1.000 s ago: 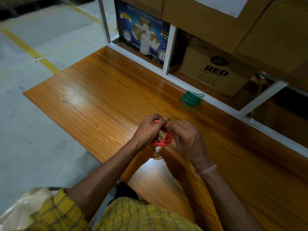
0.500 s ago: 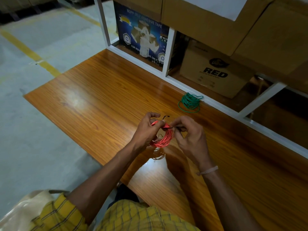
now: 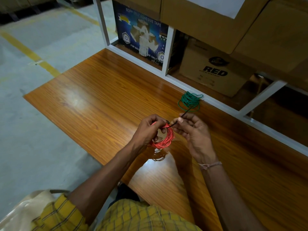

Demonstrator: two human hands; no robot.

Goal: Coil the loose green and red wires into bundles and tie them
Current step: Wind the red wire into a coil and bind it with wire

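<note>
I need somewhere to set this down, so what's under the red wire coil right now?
The red wire coil is held above the wooden table; only its reflection shows beneath. The left hand covers its left side.

The wooden table carries a green wire bundle.

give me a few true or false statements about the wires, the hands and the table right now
1. The left hand grips the red wire coil. True.
2. The green wire bundle is held in the right hand. False: it lies on the wooden table near the white frame, apart from both hands.
3. The right hand pinches a thin black tie that runs to the top of the red coil. True.
4. The red coil lies flat on the table. False: it is held up above it, between the hands.
5. The cardboard box behind the frame is printed "RED". True.
</note>
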